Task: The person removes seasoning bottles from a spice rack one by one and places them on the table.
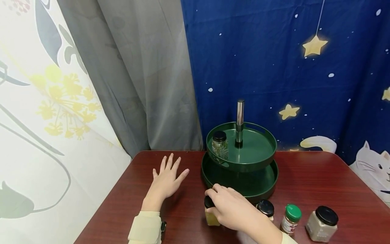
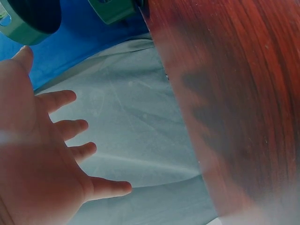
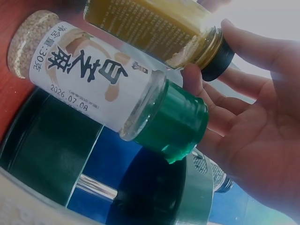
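Note:
My right hand [image 1: 233,208] pinches the black lid of a square jar of yellow powder [image 1: 212,218], which is upright in front of the green two-tier turntable rack [image 1: 240,166]. Whether its base touches the table cannot be told. The right wrist view shows thumb and fingers at the lid of that yellow jar [image 3: 150,28]. Nearer that camera is a green-capped jar of pale seeds [image 3: 93,77] with a white label. Left of the rack, my left hand [image 1: 166,179] is held over the table with fingers spread, holding nothing; its palm [image 2: 42,154] shows in the left wrist view.
A black-lidded jar of dried herbs [image 1: 220,145] stands on the upper tier, left of the metal post [image 1: 240,125]. At the front right are a partly hidden black-lidded jar [image 1: 265,207], a green-capped jar [image 1: 290,218] and a pale jar [image 1: 322,224]. Curtains [image 1: 152,67] hang behind the table.

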Available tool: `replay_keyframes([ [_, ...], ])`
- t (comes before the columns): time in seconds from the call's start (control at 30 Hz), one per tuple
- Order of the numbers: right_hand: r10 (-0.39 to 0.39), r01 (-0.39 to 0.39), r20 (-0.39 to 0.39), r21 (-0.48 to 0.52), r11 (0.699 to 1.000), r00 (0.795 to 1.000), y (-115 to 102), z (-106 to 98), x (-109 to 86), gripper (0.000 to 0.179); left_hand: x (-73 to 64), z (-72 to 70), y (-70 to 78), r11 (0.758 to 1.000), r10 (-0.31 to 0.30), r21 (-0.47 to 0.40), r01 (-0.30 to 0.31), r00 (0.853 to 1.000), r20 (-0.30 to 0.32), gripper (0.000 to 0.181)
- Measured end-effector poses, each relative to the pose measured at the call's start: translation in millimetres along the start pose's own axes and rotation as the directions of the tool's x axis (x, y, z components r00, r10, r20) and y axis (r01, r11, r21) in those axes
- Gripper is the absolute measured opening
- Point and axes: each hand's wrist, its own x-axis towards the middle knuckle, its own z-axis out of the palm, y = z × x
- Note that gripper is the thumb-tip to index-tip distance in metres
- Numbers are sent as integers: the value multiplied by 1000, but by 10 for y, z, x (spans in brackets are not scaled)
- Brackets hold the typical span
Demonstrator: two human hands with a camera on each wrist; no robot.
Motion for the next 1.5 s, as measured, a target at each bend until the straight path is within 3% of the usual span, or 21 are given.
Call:
replay_keyframes([
  [0.47, 28, -28, 34, 16, 999, 999, -12, 23, 10, 35, 9, 29, -25, 1000, 0, 0, 0, 1000, -4, 83],
  [1.5, 31, -31, 16, 12, 999, 999, -1, 37, -6, 32, 4, 6, 17, 1000, -12, 22, 12, 1000, 6, 82],
])
